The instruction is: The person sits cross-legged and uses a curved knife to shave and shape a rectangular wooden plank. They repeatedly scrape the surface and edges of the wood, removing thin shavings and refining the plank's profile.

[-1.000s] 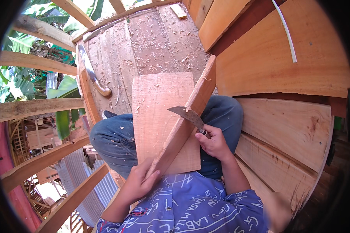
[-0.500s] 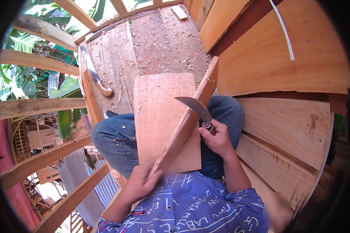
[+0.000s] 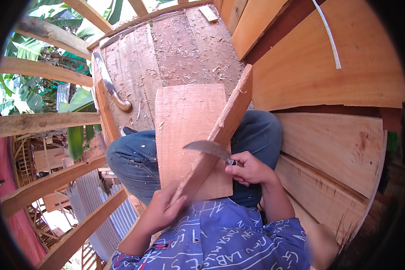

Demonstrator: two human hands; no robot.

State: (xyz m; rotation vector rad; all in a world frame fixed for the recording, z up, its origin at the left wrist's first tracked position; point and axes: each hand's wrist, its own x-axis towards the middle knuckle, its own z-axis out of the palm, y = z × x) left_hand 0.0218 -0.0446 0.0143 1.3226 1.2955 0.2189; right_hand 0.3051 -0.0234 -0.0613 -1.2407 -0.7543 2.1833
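Observation:
My left hand [image 3: 167, 205] is wrapped round the near end of a narrow wooden board [image 3: 233, 116], which stands on edge and slants away to the far right. A curved knife [image 3: 208, 147] is gripped by its handle in my right hand [image 3: 252, 169]. Its blade lies across the upper edge of that board, with the tip pointing left. Underneath, a wider flat wooden board [image 3: 184, 118] rests across my lap. A curled shaving clings to the narrow board's edge just beyond the blade.
A long machete [image 3: 107, 81] lies at the left edge of the plank floor [image 3: 141, 58], which is strewn with shavings. Plank walling [image 3: 328, 58] rises close on the right. Wooden rails [image 3: 45, 121] run along the left side. A small wood piece [image 3: 208, 13] lies at the far end.
My right hand has drawn the knife toward me along the board's edge, and the blade has moved nearer and left. A shaving has curled up. My left hand and both boards stay nearly in place.

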